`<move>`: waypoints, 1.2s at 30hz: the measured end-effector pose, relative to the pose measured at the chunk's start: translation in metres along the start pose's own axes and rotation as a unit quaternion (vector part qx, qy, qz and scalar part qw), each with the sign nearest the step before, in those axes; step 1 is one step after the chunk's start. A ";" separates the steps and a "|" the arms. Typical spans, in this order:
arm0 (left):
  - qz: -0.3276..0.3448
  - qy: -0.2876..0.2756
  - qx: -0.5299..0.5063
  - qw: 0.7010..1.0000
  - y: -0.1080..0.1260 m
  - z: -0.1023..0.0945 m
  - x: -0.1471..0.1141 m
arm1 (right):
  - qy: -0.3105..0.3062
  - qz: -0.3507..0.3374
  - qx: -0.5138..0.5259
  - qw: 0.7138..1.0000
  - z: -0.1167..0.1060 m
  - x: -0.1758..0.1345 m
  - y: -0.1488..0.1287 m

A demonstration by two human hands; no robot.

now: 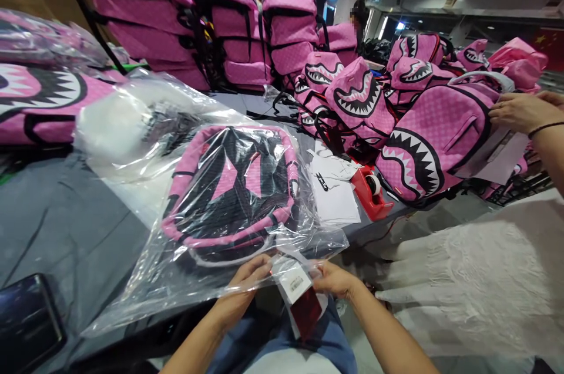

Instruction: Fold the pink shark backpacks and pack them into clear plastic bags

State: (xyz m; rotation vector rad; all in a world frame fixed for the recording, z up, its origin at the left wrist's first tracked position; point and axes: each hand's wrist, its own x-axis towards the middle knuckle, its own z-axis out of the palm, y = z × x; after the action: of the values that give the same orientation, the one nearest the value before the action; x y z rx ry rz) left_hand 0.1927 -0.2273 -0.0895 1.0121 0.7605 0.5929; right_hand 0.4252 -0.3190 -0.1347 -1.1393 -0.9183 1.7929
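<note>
In front of me a pink and black backpack (229, 186) lies on the table inside a large clear plastic bag (145, 256), its padded black back facing up. At the near edge of the bag, my left hand (249, 274) is closed on the plastic, with its fingertips beside a hang tag. That hang tag (296, 283), white with a barcode and dark red below, dangles over my lap. My right hand (332, 278) pinches the tag's right side. The exact grip of the fingertips is partly hidden by plastic and glare.
A red tape dispenser (372, 195) and white papers (337, 204) lie right of the bag. Pink shark-mouth backpacks (356, 92) are piled behind. A co-worker's hand (522, 113) touches a backpack at right. A dark phone (29, 315) rests at lower left.
</note>
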 end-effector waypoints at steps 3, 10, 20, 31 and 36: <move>-0.007 0.045 -0.010 0.999 -0.005 0.007 0.001 | -0.016 0.016 -0.005 1.000 0.015 -0.002 0.010; -0.014 0.201 -0.077 0.976 -0.030 0.027 -0.007 | 0.076 -0.027 -0.070 0.994 0.029 -0.021 0.018; 0.045 0.168 0.116 0.978 -0.037 0.023 0.005 | 0.242 -0.073 -0.118 0.960 0.019 -0.005 0.001; -0.034 -0.093 0.352 0.931 -0.067 0.015 -0.019 | 0.312 -0.101 -0.329 0.886 0.030 -0.023 0.003; 0.362 -0.143 0.648 0.655 0.003 0.024 0.025 | 0.363 -0.159 -0.439 0.806 0.039 -0.028 0.009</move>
State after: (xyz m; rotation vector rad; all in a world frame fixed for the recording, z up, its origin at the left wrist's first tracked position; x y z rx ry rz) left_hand 0.2259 -0.2200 -0.0859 2.7747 0.3673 0.4656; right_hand 0.3943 -0.3542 -0.1197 -1.8976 -1.3599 0.4728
